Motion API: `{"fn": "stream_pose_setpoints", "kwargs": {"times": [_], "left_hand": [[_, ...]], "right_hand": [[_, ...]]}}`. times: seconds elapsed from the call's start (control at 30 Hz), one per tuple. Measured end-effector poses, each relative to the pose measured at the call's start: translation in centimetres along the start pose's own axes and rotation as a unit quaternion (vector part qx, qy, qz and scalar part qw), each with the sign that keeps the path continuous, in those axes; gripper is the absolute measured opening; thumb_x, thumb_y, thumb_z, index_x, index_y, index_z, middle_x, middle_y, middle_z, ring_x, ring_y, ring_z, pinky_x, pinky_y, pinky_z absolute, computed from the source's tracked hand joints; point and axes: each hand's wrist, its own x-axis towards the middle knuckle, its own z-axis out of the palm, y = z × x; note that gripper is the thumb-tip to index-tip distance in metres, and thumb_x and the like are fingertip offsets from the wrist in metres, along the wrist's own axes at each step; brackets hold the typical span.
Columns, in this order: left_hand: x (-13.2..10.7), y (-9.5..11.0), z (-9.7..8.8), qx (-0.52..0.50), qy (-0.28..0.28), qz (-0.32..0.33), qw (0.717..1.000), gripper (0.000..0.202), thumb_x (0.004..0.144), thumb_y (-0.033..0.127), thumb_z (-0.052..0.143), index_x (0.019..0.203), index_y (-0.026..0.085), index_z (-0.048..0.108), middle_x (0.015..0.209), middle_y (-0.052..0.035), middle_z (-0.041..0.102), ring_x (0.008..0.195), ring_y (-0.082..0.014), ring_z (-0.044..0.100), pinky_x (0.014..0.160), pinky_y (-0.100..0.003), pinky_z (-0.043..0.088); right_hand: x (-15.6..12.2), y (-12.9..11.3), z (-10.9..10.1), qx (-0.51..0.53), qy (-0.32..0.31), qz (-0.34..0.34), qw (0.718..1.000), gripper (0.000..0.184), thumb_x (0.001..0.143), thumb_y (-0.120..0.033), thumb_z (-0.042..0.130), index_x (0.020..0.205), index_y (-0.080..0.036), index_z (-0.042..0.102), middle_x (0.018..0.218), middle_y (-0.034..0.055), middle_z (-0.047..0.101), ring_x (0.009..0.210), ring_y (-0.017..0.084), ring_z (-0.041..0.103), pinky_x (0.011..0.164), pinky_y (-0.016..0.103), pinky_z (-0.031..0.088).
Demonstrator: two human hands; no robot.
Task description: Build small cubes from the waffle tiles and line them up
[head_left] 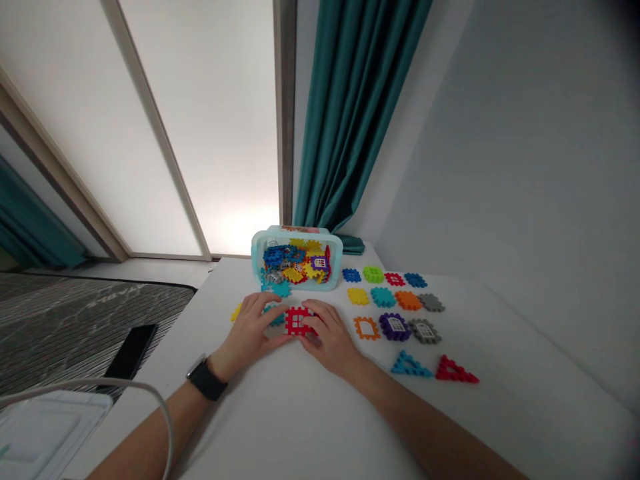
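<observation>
Red plastic window tile (297,321), gripped between the clenched fingers of the left hand (249,330) and right hand (330,335), teal tile (274,315) just beside, white surface (280,427), teal-rimmed tile box (256,260) upper center

A room in a home, apparently a bedroom. Straight ahead, a tall frosted sliding door (200,133) in a dark frame, with a floor-length teal curtain (350,113) just to its right and a second teal curtain (30,227) at far left. Near left, a grey striped mattress (75,327) with a black smartphone (131,351) at its edge. Along the right, a plain white wall (515,167) beside a white table (280,427).
</observation>
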Motion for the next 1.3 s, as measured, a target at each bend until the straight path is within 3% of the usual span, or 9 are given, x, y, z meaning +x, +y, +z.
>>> {"fn": "stream_pose_setpoints", "kwargs": {"times": [0.33, 0.53, 0.7, 0.87, 1.07, 1.3], "left_hand": [[-0.1, 0.3, 0.5, -0.004, 0.006, -0.022, 1.0, 0.039, 0.089, 0.046, 0.069, 0.12, 0.023, 0.063, 0.117, -0.0119, 0.063, 0.107, -0.0281, 0.059, 0.09, -0.044, 0.049], [1.1, 1.1, 1.2, -0.004, -0.004, -0.008, 1.0, 0.039, 0.09, 0.049, 0.068, 0.118, 0.023, 0.063, 0.116, -0.0121, 0.062, 0.108, -0.0287, 0.059, 0.091, -0.045, 0.049], [3.0, 2.6, 2.2, -0.024, -0.011, 0.01, 1.0, 0.039, 0.089, 0.048, 0.069, 0.117, 0.022, 0.062, 0.114, -0.0116, 0.063, 0.105, -0.0279, 0.06, 0.092, -0.045, 0.049], [5.7, 4.2, 4.4, -0.051, -0.017, 0.007, 0.999, 0.041, 0.087, 0.048, 0.072, 0.117, 0.022, 0.062, 0.112, -0.0101, 0.065, 0.105, -0.0277, 0.061, 0.093, -0.045, 0.049], [9.7, 6.3, 8.3, -0.078, -0.007, 0.018, 0.997, 0.04, 0.088, 0.05, 0.07, 0.113, 0.019, 0.063, 0.11, -0.0104, 0.066, 0.105, -0.0286, 0.06, 0.094, -0.047, 0.047], [12.4, 8.3, 12.6, -0.142, -0.027, -0.005, 0.99, 0.032, 0.095, 0.036, 0.061, 0.123, 0.02, 0.061, 0.116, -0.0115, 0.063, 0.109, -0.0275, 0.06, 0.093, -0.044, 0.049]], "right_hand": [[0.7, -0.4, -1.2, -0.034, -0.037, 0.032, 0.998, 0.029, 0.084, -0.014, 0.069, 0.111, -0.022, 0.062, 0.124, 0.0125, 0.062, 0.118, 0.028, 0.057, 0.099, 0.049, 0.052], [1.3, -0.3, -3.9, -0.069, -0.095, 0.036, 0.992, 0.025, 0.085, -0.017, 0.071, 0.109, -0.021, 0.064, 0.122, 0.0124, 0.064, 0.113, 0.03, 0.058, 0.098, 0.052, 0.05], [0.6, 0.5, -6.9, -0.078, -0.104, 0.031, 0.991, 0.023, 0.089, -0.018, 0.067, 0.111, -0.024, 0.066, 0.124, 0.0109, 0.065, 0.116, 0.029, 0.058, 0.099, 0.052, 0.05], [-0.2, 2.3, -10.2, -0.104, -0.107, 0.039, 0.988, 0.026, 0.092, -0.021, 0.064, 0.118, -0.025, 0.065, 0.129, 0.0099, 0.065, 0.122, 0.029, 0.056, 0.103, 0.052, 0.047], [-1.3, 4.9, -14.2, -0.135, -0.113, 0.074, 0.982, 0.028, 0.093, -0.023, 0.063, 0.121, -0.024, 0.064, 0.129, 0.0095, 0.066, 0.123, 0.028, 0.056, 0.105, 0.051, 0.047], [-5.0, 11.3, -18.1, -0.169, -0.085, 0.125, 0.974, 0.03, 0.091, -0.027, 0.065, 0.121, -0.023, 0.064, 0.128, 0.0114, 0.067, 0.125, 0.028, 0.057, 0.107, 0.051, 0.044]]}}
